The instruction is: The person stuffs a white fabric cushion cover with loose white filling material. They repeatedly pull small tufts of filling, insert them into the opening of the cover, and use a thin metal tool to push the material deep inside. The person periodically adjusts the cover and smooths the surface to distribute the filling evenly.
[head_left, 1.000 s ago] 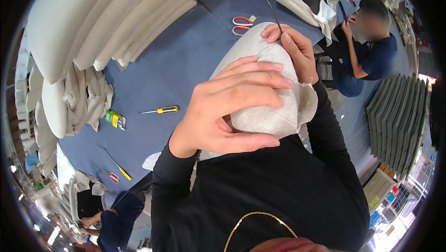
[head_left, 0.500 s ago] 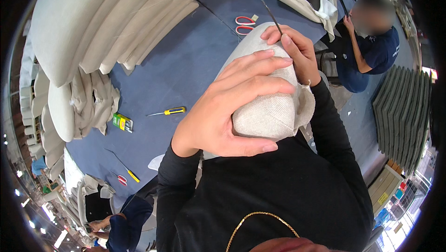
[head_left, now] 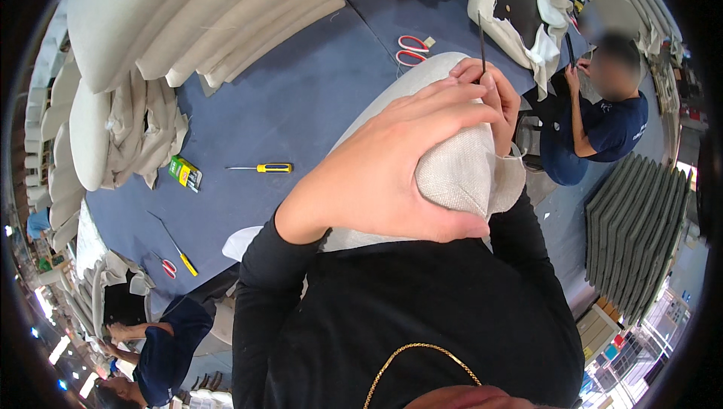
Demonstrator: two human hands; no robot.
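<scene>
A padded piece covered in light beige woven fabric [head_left: 459,172] stands propped between my body and the table, its sewn corner facing me. Across its near end my left hand [head_left: 384,160] is wrapped, thumb low and fingers over the top, gripping it. On the far right side of the piece, my right hand [head_left: 501,96] pinches a thin dark metal rod [head_left: 483,40] that points up and away; any handle is hidden. A loose fabric flap [head_left: 507,183] hangs at the right of the corner. Fingers of both hands nearly meet at the upper edge.
On the blue-grey table [head_left: 301,93] lie red-handled scissors [head_left: 414,50], a yellow screwdriver [head_left: 273,168], a green-yellow box [head_left: 184,173] and another yellow-handled tool [head_left: 187,264]. Padded panels [head_left: 203,25] are stacked at far left. Co-workers sit right [head_left: 614,126] and lower left [head_left: 173,349].
My left hand has slid farther over the padded piece toward my right hand. The metal rod has swung from leaning left to nearly upright. The whole view has shifted a little.
</scene>
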